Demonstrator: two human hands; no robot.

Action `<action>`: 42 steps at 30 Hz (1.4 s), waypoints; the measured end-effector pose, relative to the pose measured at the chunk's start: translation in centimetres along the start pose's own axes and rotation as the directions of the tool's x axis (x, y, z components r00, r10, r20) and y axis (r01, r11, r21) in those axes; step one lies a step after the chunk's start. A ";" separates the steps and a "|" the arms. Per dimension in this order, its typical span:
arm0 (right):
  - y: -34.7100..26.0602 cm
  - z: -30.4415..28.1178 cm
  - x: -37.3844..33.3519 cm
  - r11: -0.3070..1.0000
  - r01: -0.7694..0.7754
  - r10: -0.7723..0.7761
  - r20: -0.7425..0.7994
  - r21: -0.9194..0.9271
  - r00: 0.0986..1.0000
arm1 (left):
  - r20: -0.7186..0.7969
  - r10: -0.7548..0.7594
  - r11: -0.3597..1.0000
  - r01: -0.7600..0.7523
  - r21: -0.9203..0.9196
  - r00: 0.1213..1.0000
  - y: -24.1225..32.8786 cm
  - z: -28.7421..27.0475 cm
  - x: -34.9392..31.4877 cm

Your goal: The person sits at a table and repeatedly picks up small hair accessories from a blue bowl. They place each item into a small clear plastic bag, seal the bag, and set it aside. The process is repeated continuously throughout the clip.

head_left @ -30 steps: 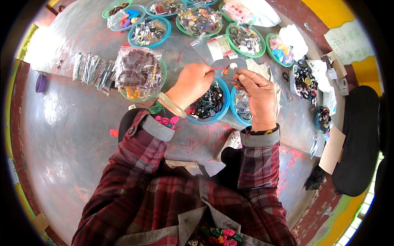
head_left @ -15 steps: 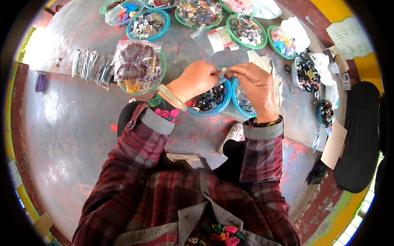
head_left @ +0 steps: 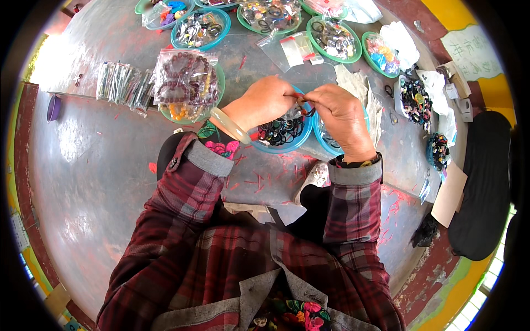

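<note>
My left hand [head_left: 266, 102], with a pale bangle [head_left: 231, 127] at the wrist, is closed in a pinch. Facing it, my right hand [head_left: 340, 113] pinches too, fingertips almost touching those of the left. A short, thin reddish strand [head_left: 300, 97] runs between both sets of fingertips; its details are too small to make out. Below the hands stands a blue basin [head_left: 301, 142] heaped with black elastic hair ties [head_left: 280, 131]. Beside it, a second blue basin [head_left: 318, 134] is partly hidden by my right hand and holds small packets.
A bag of dark red beads [head_left: 185, 83] lies on a green basin at the left, near bundled slim packets [head_left: 122, 84]. Green and blue basins of trinkets [head_left: 334, 41] line the far side. A white basket [head_left: 398, 94] and cardboard [head_left: 450, 196] are at right. Red scraps litter the grey surface.
My fingertips have come closer together and turned slightly. The small pale, round bead seen between them before no longer shows; a red strand shows there now. Both hands keep their pinch.
</note>
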State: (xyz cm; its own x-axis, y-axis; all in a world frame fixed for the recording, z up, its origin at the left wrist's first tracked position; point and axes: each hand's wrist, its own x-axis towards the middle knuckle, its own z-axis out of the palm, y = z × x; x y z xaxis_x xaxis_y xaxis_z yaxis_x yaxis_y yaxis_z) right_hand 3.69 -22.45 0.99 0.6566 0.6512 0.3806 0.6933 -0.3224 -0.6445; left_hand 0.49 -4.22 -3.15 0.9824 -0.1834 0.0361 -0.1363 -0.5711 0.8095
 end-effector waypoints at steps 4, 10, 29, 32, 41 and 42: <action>0.2 0.3 -0.1 0.999 0.013 -0.013 0.003 -0.048 1.000 | -0.004 0.026 1.000 -0.026 -0.002 1.000 0.0 0.4 0.0; -0.9 0.2 0.2 0.988 -0.132 0.134 0.014 -0.082 0.991 | -0.008 0.052 0.999 -0.052 -0.004 0.999 0.4 0.2 -0.1; -0.2 0.0 0.5 0.950 -0.264 0.289 -0.150 0.167 0.945 | 0.166 -0.192 0.834 0.250 -0.492 0.967 0.7 -0.4 0.0; 0.0 0.1 0.3 0.945 -0.282 0.309 -0.160 0.167 0.938 | 0.165 -0.181 0.833 0.240 -0.498 0.970 0.4 -0.3 -0.1; 0.1 0.3 0.4 0.995 -0.097 0.094 -0.131 -0.010 0.987 | 0.177 -0.172 0.811 0.241 -0.533 0.969 0.4 -0.3 -0.1; 0.0 0.1 0.5 0.997 -0.065 0.060 -0.104 -0.048 0.993 | 0.180 -0.168 0.818 0.239 -0.523 0.969 0.4 -0.3 -0.1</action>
State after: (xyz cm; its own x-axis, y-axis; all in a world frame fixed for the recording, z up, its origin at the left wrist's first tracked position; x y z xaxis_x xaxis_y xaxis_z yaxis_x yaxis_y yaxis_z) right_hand 4.00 -22.00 1.12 0.7242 0.5558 0.4081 0.6626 -0.3968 -0.6353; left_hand 0.36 -4.20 -2.63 0.9521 -0.2256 -0.2066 0.1901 -0.0927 0.9774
